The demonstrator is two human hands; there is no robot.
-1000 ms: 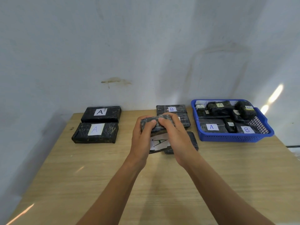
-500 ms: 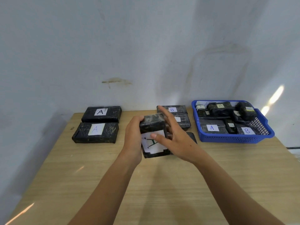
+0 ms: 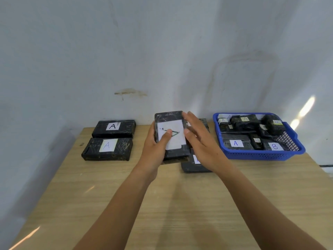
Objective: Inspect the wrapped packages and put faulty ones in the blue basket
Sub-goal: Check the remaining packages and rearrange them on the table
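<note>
Black film-wrapped rectangular package (image 3: 177, 141) was held above the wooden table (image 3: 171, 204) in the left hand's (image 3: 153, 147) grip, thumb on its white label, long axis pointing away. Right hand (image 3: 201, 141), fingers straight, was at its right edge, nearer the blue plastic basket (image 3: 255, 156) further right. Half a second before, the package sat lower and the right hand clasped it.

I've got the package (image 3: 174, 141) higher now and face-on to the camera. A second ago both my hands gripped its top edge, with the label low. The label (image 3: 177, 127) has turned, so the A lies sideways. My left hand (image 3: 155, 147) moved from the top edge to cup the left side, thumb (image 3: 166, 137) across the label. My right hand (image 3: 200, 141) let go, fingers straightened beside the right edge; contact unclear. The flat pack (image 3: 196, 165) on the table below is more exposed.
</note>
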